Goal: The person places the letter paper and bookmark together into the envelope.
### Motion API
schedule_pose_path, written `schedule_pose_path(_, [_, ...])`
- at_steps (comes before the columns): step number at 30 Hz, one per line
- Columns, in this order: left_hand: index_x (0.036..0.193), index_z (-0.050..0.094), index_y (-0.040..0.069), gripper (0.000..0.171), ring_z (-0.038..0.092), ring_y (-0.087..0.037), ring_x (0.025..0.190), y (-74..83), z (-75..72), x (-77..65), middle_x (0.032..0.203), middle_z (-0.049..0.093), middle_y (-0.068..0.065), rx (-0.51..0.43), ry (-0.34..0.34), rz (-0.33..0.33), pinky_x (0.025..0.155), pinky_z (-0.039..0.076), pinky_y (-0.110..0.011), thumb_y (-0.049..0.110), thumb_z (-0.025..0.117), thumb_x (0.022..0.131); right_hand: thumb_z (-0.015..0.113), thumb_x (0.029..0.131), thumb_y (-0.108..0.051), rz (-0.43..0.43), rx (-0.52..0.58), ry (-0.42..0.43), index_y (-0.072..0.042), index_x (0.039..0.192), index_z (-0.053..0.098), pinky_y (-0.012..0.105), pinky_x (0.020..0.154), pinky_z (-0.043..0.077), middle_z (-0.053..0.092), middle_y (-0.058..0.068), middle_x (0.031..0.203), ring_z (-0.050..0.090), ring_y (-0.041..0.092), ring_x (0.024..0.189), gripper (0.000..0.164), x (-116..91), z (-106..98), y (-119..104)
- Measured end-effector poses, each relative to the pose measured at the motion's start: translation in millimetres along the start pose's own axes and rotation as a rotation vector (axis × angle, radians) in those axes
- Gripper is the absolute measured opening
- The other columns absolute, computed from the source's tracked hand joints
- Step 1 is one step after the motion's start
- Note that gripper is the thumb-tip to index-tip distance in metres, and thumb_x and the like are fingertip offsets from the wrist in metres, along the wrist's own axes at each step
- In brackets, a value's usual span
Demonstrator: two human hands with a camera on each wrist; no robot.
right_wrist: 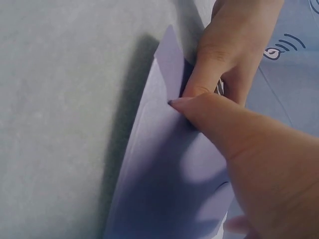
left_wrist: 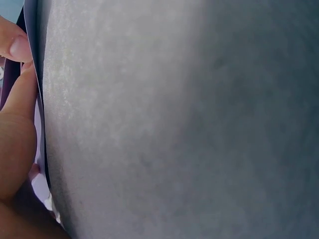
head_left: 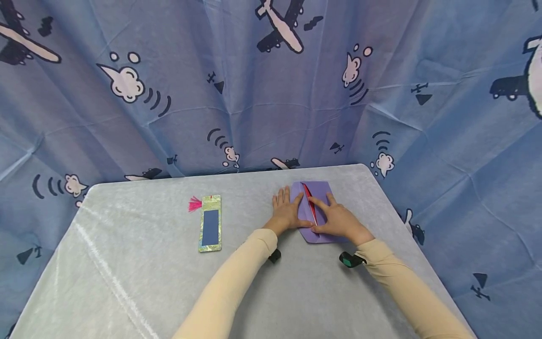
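Observation:
A purple paper envelope [head_left: 320, 189] lies at the right of the table, its slit gaping to show something red [head_left: 309, 195] inside. My left hand [head_left: 287, 215] rests on its left side in the head view, fingers spread and thumb stretched to the slit's near end. From the other side my right hand [head_left: 340, 222] presses on the envelope, thumb and forefinger spread along the slit. Seen from the right wrist, the right thumb [right_wrist: 214, 117] lies on the purple paper [right_wrist: 159, 149] beside the left thumb [right_wrist: 202, 82].
A bookmark [head_left: 210, 226] with a green patterned border, a dark blue panel and a pink tassel [head_left: 195, 204] lies left of the hands on the grey cloth-covered table [head_left: 139, 263]. Behind and to the right hangs a blue curtain [head_left: 296, 94] printed with airplanes.

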State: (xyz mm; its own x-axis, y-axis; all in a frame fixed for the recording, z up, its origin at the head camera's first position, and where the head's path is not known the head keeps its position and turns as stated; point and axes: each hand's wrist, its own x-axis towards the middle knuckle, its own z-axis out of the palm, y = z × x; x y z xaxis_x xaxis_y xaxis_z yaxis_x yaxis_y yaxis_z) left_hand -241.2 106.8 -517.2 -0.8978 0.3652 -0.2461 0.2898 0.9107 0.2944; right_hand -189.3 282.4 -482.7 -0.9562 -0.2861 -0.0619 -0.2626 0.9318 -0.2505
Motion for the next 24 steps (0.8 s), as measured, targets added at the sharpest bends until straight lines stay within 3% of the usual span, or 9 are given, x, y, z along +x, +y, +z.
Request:
schedule_pose_path(7, [0.159,0.018,0.034,0.107,0.001,-0.035,0.156,0.2,-3.7,-6.6,0.168,0.001,-0.016,0.022,0.034,0.016,0.125,0.008,-0.054,0.076,0.068,0.073,0.077,0.078,-0.046,-0.022,-0.049,0.004,-0.021,0.152,0.039,0.066,0.083,0.052,0.040,0.045,0.141,0.058,0.063,0.108,0.087,-1,-1,-2])
schedule_pose_path(24, [0.158,0.023,0.033,0.108,0.004,-0.034,0.156,0.6,-5.9,-11.9,0.168,0.005,-0.017,0.023,0.063,0.026,0.125,0.010,-0.052,0.078,0.068,0.071,0.069,0.083,-0.060,-0.024,-0.072,0.064,-0.023,0.151,0.041,0.064,0.084,0.052,0.048,0.040,0.137,0.062,0.058,0.103,0.083,-3,3,2])
